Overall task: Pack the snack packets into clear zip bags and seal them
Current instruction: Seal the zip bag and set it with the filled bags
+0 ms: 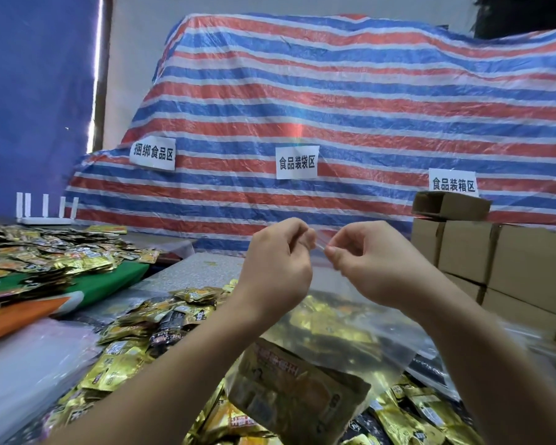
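1. Two bare hands are raised side by side over the table, both pinching the top edge of one clear zip bag (344, 319).
2. The left hand (278, 264) has its fingers curled in tight, thumb and fingertips nipping the bag's mouth at its left part.
3. The right hand (369, 268) is curled the same way, thumb against forefinger, nipping the mouth just beside the left hand's grip.
4. The bag hangs down from the two grips toward the camera, and gold snack packets (299, 390) sit inside its lower part.
5. Whether the zip strip is pressed closed I cannot tell.
6. Many loose packets (161, 322) lie heaped on the table (187, 271) under and around the forearms.
7. A second heap (45, 252) lies further left on a green cloth (109, 281).
8. Cardboard boxes (495, 258) are stacked at the right.
9. A striped tarpaulin (334, 101) with three paper labels hangs behind.
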Demonstrator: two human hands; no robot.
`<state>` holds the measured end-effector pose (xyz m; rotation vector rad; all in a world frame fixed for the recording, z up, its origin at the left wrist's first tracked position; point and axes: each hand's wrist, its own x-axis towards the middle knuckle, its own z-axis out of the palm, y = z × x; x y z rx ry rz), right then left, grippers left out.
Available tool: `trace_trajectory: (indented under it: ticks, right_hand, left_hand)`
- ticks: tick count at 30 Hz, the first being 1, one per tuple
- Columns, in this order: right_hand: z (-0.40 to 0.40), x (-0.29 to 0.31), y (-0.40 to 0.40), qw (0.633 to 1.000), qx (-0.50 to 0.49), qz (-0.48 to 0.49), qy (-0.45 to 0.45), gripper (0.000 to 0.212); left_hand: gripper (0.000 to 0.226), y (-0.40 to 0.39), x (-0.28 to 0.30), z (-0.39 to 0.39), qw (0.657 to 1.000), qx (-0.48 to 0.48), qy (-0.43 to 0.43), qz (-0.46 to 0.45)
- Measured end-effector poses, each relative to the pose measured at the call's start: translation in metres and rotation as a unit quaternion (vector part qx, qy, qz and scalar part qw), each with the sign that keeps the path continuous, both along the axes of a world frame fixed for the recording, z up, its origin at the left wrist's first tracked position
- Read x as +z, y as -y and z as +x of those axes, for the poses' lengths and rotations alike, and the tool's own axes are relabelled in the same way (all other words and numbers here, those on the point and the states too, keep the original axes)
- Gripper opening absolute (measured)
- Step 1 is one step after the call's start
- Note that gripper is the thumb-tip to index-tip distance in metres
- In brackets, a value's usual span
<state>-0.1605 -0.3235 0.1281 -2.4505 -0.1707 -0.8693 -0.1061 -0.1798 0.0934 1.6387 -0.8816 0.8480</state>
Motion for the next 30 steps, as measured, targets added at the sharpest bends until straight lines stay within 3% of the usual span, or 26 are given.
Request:
trace_trajectory:
  ticks: [6, 24, 30]
  right_hand:
    - [-0.019, -0.008, -0.009, 0.999, -0.015, -0.039, -0.007, 0.020]
    - [-0.032, -0.010, -0.015, 0.997, 0.027, -0.073, 0.005, 0.022]
    - [-0.020, -0.002, -0.029, 0.996, 0.050, -0.054, 0.042, 0.013]
  left_hand:
    - [0.025, -0.010, -0.011, -0.013, 0.998, 0.034, 0.025, -0.046]
    - [0.025, -0.035, 0.001, -0.014, 0.999, 0.038, 0.029, -0.020]
    - [0.026, -0.033, 0.001, -0.013, 0.998, 0.047, 0.030, -0.001]
